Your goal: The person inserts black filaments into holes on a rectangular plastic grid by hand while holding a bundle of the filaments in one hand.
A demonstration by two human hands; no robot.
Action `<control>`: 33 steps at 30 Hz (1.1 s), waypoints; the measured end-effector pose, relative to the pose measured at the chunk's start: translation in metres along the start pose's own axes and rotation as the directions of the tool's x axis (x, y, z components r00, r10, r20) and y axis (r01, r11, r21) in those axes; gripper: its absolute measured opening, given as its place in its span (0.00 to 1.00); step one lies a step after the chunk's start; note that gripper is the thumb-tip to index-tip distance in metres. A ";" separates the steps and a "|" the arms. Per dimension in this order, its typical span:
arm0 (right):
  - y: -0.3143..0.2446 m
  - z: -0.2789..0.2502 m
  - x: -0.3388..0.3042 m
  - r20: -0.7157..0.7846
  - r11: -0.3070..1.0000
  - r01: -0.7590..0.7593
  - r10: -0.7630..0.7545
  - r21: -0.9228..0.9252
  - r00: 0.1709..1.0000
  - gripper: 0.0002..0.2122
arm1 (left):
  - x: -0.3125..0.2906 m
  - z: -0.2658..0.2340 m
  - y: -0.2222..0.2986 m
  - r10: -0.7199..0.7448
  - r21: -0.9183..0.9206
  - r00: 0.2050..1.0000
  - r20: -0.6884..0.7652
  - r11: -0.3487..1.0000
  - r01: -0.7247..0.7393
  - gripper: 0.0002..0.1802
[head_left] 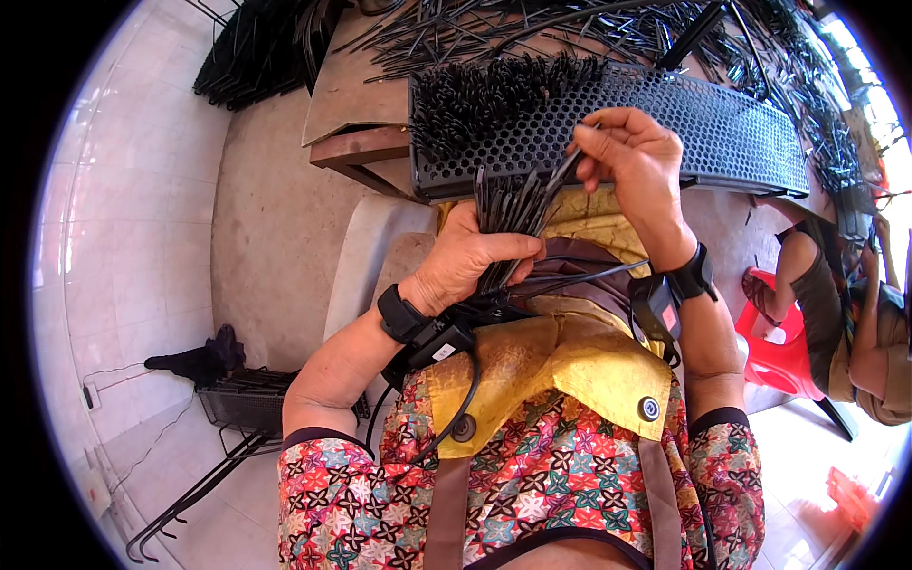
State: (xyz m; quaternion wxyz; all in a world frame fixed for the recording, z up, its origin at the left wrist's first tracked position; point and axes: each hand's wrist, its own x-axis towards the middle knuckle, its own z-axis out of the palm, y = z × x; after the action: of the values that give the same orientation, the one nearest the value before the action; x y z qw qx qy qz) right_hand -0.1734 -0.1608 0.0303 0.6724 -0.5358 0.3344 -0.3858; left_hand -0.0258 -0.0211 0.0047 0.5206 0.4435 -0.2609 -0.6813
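My left hand [461, 261] is closed around a bundle of thin black sticks [513, 204], which fan upward in front of my yellow apron. Thumb and forefinger of my right hand [632, 157] pinch the upper end of a thin black stick [568, 171] leaning out at the bundle's right side; whether it is one stick or more I cannot tell. Just beyond both hands is a black perforated rack [712, 119] full of round holes. Similar sticks [484, 100] stand densely upright in its left part, while the holes show bare on the right.
Loose black sticks [437, 38] lie scattered over the brown table [366, 100] behind the rack. A white chair [366, 242] is under me. At right, a co-worker [822, 294] sits by a red stool [779, 356]. A dark mesh basket [237, 404] stands lower left.
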 end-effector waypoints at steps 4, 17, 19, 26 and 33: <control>-0.004 0.006 -0.005 -0.053 0.992 0.101 -0.105 -0.071 0.993 0.06 | 0.001 0.003 -0.002 0.016 0.001 0.994 -0.107 1.000 -0.016 0.05; 0.004 -0.026 0.030 -0.252 0.966 0.231 -0.196 0.115 0.948 0.07 | 0.005 0.000 -0.002 0.034 -0.165 0.992 -0.121 0.985 -0.054 0.06; 0.008 -0.032 0.033 -0.265 0.951 0.286 -0.246 0.121 0.932 0.07 | 0.006 0.001 -0.003 0.049 -0.190 0.991 -0.121 0.979 -0.072 0.07; -0.006 -0.021 0.000 -0.271 0.893 0.449 -0.428 0.018 0.862 0.05 | 0.004 0.007 -0.002 0.091 -0.210 0.986 -0.139 0.970 -0.120 0.09; -0.010 0.000 -0.037 0.526 0.086 0.896 -0.783 -0.436 0.331 0.11 | 0.004 0.026 0.005 0.114 -0.268 0.975 -0.192 0.949 -0.164 0.07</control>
State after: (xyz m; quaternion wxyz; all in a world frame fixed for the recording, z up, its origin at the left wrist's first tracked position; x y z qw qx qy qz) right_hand -0.1929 -0.1293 0.0410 0.1055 -0.8559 0.0237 -0.5058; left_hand -0.0462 -0.0289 0.0196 0.6460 0.4031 -0.1453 -0.6318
